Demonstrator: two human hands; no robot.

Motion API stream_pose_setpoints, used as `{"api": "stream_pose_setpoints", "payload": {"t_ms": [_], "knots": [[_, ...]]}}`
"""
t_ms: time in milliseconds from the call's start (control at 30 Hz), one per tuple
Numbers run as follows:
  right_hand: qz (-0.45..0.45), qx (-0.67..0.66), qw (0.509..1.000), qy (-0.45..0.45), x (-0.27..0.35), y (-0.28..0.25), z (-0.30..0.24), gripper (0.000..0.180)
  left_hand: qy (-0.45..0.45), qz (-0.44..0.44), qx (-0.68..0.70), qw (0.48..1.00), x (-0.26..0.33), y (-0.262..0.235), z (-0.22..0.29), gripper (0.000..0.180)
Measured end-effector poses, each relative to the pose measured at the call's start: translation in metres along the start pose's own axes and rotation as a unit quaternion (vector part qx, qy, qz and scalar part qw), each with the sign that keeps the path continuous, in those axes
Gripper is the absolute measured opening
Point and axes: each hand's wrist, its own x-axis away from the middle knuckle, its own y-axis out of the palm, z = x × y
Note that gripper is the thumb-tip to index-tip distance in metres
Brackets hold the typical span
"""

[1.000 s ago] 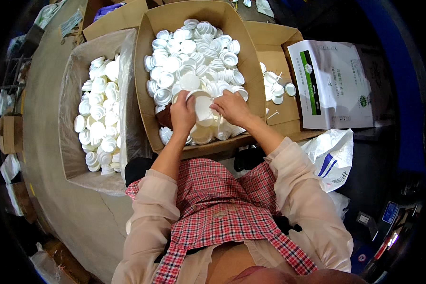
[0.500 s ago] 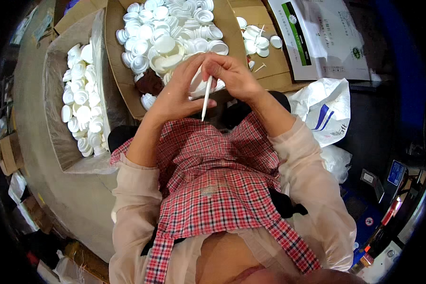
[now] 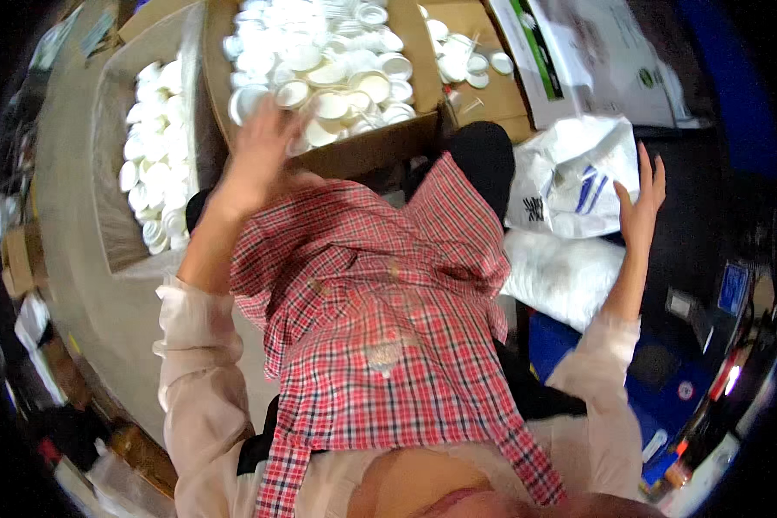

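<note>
My left hand [image 3: 263, 155] is over the near left corner of a cardboard box [image 3: 354, 147] filled with round white plastic lids [image 3: 328, 65]. Motion smears its fingers, so whether they grip anything does not show. Just past the fingertips is a larger white lid [image 3: 248, 104]. On the far right my right hand [image 3: 641, 200] is raised with fingers spread, open, nothing seen in it. It is beside a white plastic bag [image 3: 561, 142] with blue stripes; I cannot tell whether it touches the bag.
To the left stands a plastic-lined box [image 3: 116, 198] of smaller white lids. Lids and thin white sticks lie on a cardboard flap [image 3: 501, 108] beyond my knee. A clear plastic bag of white pieces [image 3: 561, 272] sits below the striped bag. A checked apron [image 3: 380, 302] covers my lap.
My hands were together over the box's near edge with a thin white pointed stick. Now they are apart: the left has moved left, the right far right. The stick no longer shows.
</note>
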Motion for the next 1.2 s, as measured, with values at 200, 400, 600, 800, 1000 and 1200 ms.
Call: {"api": "stream_pose_setpoints", "payload": {"t_ms": [200,400,600,800,1000,1200], "knots": [[-0.474,-0.469,0.725,-0.169,0.079,0.008,-0.179,0.048,0.014,-0.386,0.177,0.905,0.082,0.065,0.083,0.061],[-0.494,-0.408,0.723,-0.256,0.147,0.065,-0.212,0.043,-0.061,-0.091,0.175,0.978,0.116,0.048,0.07,0.036],[-0.406,-0.384,0.795,-0.236,0.174,0.072,-0.216,0.022,-0.241,-0.143,0.151,0.948,0.217,0.05,0.11,0.041],[-0.343,-0.535,0.65,-0.416,0.114,0.009,-0.273,0.025,-0.262,-0.028,0.368,0.892,0.208,0.056,0.055,0.029],[-0.564,-0.297,0.407,-0.654,0.139,0.002,-0.346,0.026,-0.259,-0.126,0.389,0.875,0.169,0.03,0.039,0.027],[-0.201,-0.252,0.627,-0.71,0.156,-0.019,-0.351,0.024,-0.38,0.002,0.51,0.772,0.183,0.056,0.038,0.03]]}}
